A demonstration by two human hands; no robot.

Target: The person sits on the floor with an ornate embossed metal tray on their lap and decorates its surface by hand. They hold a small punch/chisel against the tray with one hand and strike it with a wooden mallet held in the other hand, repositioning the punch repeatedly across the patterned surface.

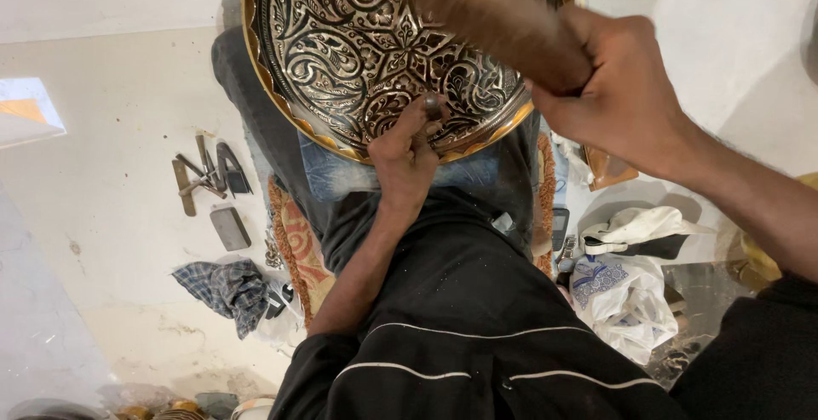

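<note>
Most of the plate (375, 54) already shows dense cut floral relief inside its gold scalloped rim; I judge the engraving nearly complete, only touch-up left near the lower edge. The plate rests on the person's lap, at the far centre. The left hand (407, 156) pinches a punch (432, 106) against it. The right hand (609, 88) grips a blurred mallet (486, 11). Tools (204, 177) lie on the floor at left.

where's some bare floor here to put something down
Pale floor is bare left of the scattered metal hand tools and above the checked cloth. Crowded on the right: white plastic bags beside the round engraved metal tray.
</note>
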